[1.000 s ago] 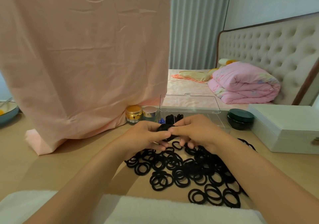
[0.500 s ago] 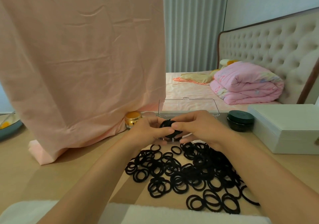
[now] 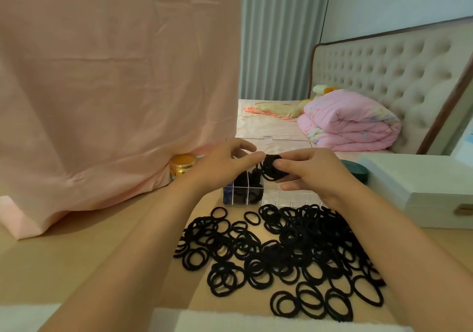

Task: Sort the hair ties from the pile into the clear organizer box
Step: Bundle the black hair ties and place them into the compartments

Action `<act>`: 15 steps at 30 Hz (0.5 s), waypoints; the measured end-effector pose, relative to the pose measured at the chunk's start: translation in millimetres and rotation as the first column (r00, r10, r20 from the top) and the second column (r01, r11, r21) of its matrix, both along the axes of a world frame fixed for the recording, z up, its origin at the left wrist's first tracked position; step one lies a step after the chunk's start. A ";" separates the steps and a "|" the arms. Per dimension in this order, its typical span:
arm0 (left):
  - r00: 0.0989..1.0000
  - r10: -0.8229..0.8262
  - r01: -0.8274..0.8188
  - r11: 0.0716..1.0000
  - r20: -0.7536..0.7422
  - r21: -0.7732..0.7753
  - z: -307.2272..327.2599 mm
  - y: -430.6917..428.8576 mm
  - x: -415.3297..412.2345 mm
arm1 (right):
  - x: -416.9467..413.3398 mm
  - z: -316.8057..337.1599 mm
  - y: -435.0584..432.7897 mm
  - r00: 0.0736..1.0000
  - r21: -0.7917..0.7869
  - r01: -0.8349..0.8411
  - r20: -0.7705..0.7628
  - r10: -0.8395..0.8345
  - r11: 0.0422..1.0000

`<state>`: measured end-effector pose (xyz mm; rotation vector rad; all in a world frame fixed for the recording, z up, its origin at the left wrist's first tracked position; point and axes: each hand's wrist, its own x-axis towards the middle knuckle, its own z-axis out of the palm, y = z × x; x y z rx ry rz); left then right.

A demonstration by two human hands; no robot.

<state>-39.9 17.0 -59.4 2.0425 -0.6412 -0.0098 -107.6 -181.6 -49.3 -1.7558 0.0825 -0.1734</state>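
Note:
A large pile of black hair ties [image 3: 281,249] lies spread on the wooden table in front of me. Behind it stands the clear organizer box [image 3: 289,199] with its lid [image 3: 279,143] raised. Its left compartments hold black ties [image 3: 245,189]; the right ones look bare. My right hand [image 3: 314,173] pinches a small bunch of black hair ties [image 3: 271,169] between thumb and fingers, just above the box. My left hand [image 3: 217,167] hovers over the box's left side, its thumb tip touching the bunch's left edge, the fingers loosely curled.
A hanging pink cloth [image 3: 115,88] fills the left. A gold jar [image 3: 182,164] sits left of the box, a dark green jar [image 3: 357,171] and a white case [image 3: 422,190] to the right. A white towel [image 3: 230,321] covers the near edge. A bed lies beyond.
Both hands have carried the bunch forward from above the pile to over the box. The left hand has loosened from the bunch; the right hand now holds it.

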 end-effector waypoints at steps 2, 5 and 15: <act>0.996 0.053 -0.055 0.998 0.065 0.033 -7.5 6.3 7.9 | 3.3 -1.9 -0.9 0.998 -0.030 0.057 0.015 -0.056 0.998; 0.990 0.056 -0.078 0.983 0.132 0.168 -19.9 11.6 14.3 | 8.4 -4.5 3.2 0.992 -0.093 0.126 0.040 -0.123 0.988; 0.987 -0.002 -0.049 0.948 0.162 0.313 -37.0 12.0 15.0 | 59.5 -16.6 36.2 0.983 -0.717 0.174 0.092 -0.156 0.675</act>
